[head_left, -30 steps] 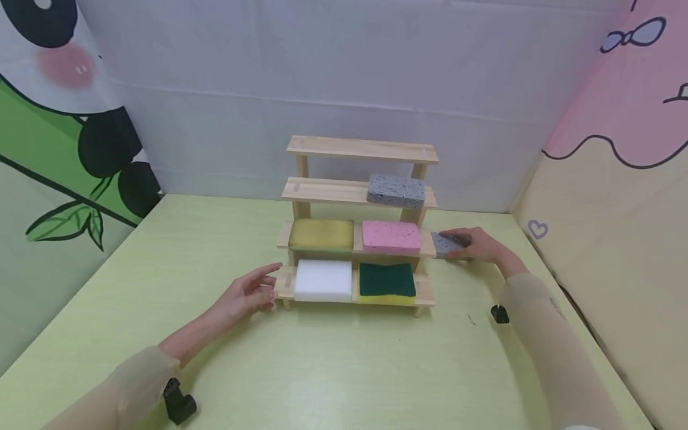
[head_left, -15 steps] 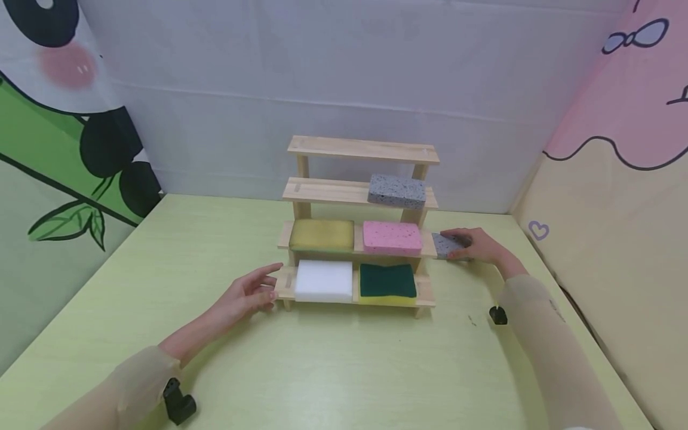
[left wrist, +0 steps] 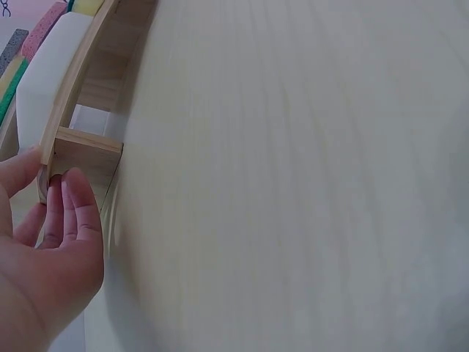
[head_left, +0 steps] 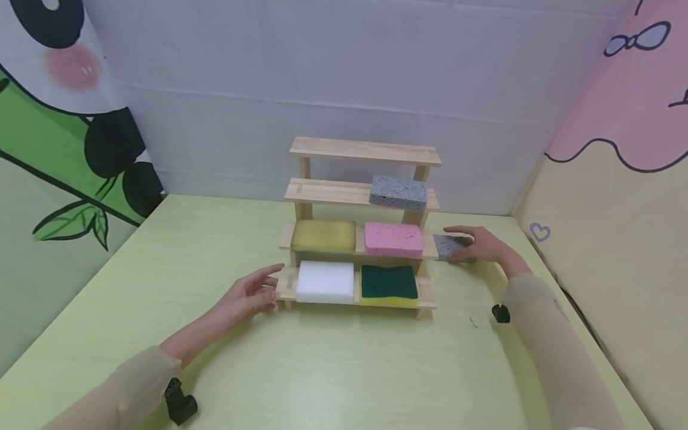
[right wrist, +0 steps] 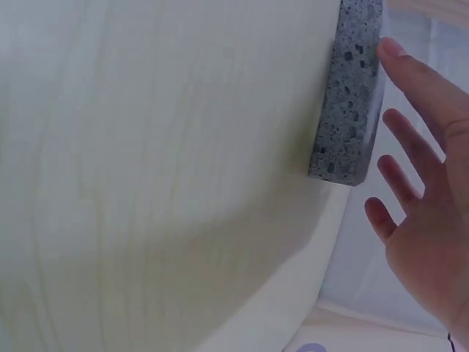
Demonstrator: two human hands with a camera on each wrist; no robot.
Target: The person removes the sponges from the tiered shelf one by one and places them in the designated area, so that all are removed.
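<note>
A stepped wooden shelf stands on the table. My left hand holds the left end of its lowest board, thumb against the top side and fingers curled below, as the left wrist view of the hand shows. Behind the shelf's right end, a grey speckled sponge lies on the table, partly hidden by the third board down. Over it hovers my right hand, fingers spread. In the right wrist view, the thumb tip is right at the edge of this sponge, while the other fingers stand apart from it.
The lowest board carries a white sponge and a green-and-yellow scouring sponge. One step up sit a yellow sponge and a pink sponge. Another grey sponge rests above them. A white cloth wall closes the back.
My right hand's fingers have lifted and loosened slightly from the grey sponge on the table, showing more of it. The left hand keeps its hold. The head view has shifted a little.
</note>
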